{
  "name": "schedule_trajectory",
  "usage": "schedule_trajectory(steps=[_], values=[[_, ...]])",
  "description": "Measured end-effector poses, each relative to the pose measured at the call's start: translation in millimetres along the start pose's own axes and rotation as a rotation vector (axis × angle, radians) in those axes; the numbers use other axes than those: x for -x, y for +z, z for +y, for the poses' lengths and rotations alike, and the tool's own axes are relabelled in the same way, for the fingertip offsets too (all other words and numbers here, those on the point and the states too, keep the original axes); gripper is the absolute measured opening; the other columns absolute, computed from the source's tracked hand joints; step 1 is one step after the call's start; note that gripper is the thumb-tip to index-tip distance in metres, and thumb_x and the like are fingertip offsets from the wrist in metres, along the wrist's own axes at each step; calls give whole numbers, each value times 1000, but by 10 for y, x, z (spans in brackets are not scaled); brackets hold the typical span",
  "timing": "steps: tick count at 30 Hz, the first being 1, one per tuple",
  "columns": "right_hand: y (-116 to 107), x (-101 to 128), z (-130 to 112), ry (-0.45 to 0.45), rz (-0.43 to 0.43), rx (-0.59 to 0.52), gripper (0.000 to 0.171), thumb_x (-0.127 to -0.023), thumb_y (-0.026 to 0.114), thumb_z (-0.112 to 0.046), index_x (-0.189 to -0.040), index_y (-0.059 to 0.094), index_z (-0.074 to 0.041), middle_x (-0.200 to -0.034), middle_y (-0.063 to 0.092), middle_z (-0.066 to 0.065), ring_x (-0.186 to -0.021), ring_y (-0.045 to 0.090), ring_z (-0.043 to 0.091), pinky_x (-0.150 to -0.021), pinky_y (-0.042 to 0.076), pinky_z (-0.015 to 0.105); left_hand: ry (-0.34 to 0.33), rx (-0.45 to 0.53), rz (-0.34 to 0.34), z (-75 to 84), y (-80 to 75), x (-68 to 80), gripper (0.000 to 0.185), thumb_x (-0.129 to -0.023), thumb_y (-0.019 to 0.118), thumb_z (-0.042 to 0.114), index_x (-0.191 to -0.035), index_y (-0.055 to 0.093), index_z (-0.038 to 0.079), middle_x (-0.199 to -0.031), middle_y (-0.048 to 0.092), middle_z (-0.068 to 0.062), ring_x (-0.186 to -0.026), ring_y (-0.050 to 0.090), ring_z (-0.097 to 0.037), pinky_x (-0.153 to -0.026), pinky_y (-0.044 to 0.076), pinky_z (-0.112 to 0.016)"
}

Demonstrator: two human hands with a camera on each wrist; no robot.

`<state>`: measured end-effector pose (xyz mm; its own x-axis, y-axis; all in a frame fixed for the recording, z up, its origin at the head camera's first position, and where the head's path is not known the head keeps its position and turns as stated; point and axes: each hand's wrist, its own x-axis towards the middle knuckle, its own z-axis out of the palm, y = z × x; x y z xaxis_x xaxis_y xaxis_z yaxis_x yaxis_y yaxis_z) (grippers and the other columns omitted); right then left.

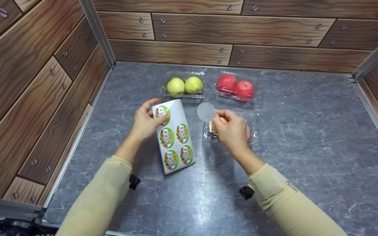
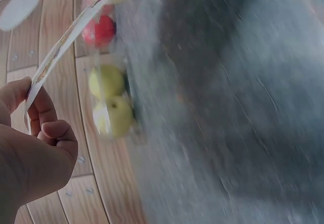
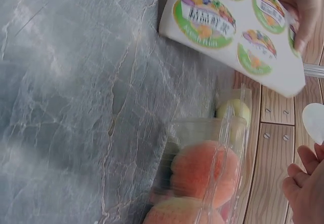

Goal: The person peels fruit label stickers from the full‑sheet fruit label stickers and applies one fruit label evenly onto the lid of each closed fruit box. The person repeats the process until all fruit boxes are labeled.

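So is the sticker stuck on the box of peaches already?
No, the right hand pinches the round sticker in the air above the clear peach box, its blank back facing the head camera.

Green-rimmed stickers on white sheet [image 1: 175,137]; yellow-green pears [image 1: 184,85]; red apples [image 1: 235,87]; grey marbled table [image 1: 307,137].

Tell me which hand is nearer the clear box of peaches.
Right. The right hand is directly above the clear box of peaches, pinching a peeled sticker. The left hand is off to its left, holding the sticker sheet.
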<state>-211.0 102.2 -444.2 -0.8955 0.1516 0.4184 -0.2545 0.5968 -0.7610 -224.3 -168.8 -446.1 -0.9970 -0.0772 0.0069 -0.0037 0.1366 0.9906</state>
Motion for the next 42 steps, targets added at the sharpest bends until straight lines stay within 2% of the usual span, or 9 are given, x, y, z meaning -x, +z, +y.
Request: schedule_trajectory(steps=[5, 9, 13, 16, 22, 29, 37, 42], values=[[-47, -24, 21, -11, 14, -8, 15, -87, 73, -15, -94, 84, -10, -85, 80, 3, -73, 69, 23, -61, 47, 37, -39, -65, 26, -112, -211, -28, 71, -91, 76, -4, -155, 45, -3, -122, 71, -29, -96, 72, -24, -76, 60, -25], [-66, -33, 57, -37, 28, -25, 14, -86, 71, -11, -92, 83, -6, -81, 79, 4, -71, 66, 21, -61, 47, 34, -99, -131, 28, -206, -344, -72, 75, -93, 76, -1, -158, 41, -2, -127, 69, -28, -102, 71, -27, -80, 60, -26], [-84, -36, 88, -41, 36, -22, 13, -86, 72, -10, -91, 83, -6, -83, 79, 6, -72, 68, 24, -64, 50, 40, -158, -210, 27, -288, -444, -123, 78, -93, 77, 2, -161, 38, 0, -134, 66, -27, -109, 70, -29, -84, 59, -28], [-104, -46, 100, -45, 39, -30, 12, -87, 72, -9, -91, 82, -5, -86, 80, 8, -77, 72, 27, -71, 55, 46, -174, -293, 23, -335, -507, -168, 79, -94, 77, 4, -162, 37, 1, -134, 65, -26, -108, 69, -29, -86, 59, -30], [-144, -51, 125, -39, 37, -34, 11, -88, 73, -7, -92, 82, -3, -88, 80, 10, -82, 75, 33, -76, 56, 52, -162, -461, 25, -382, -579, -236, 77, -94, 74, 9, -162, 37, 0, -129, 66, -25, -102, 69, -30, -92, 56, -40], [-177, -70, 142, -25, 32, -50, 12, -87, 73, -8, -93, 82, -2, -90, 80, 11, -88, 75, 35, -83, 58, 52, -170, -572, 35, -414, -598, -299, 77, -95, 74, 9, -162, 37, 1, -139, 60, -28, -113, 66, -36, -101, 54, -46], [-189, -89, 201, -34, 68, -26, 10, -87, 73, -8, -90, 82, -3, -87, 80, 10, -81, 73, 31, -75, 55, 51, -135, -747, 49, -479, -634, -338, 77, -95, 74, 19, -161, 39, 3, -140, 61, -30, -120, 63, -42, -106, 49, -53], [-203, -104, 222, -27, 71, -20, 11, -87, 74, -10, -90, 82, -4, -87, 80, 10, -82, 74, 33, -75, 56, 52, -123, -853, 53, -523, -627, -348, 78, -96, 73, 25, -162, 38, 2, -141, 61, -31, -127, 60, -46, -109, 47, -58]])
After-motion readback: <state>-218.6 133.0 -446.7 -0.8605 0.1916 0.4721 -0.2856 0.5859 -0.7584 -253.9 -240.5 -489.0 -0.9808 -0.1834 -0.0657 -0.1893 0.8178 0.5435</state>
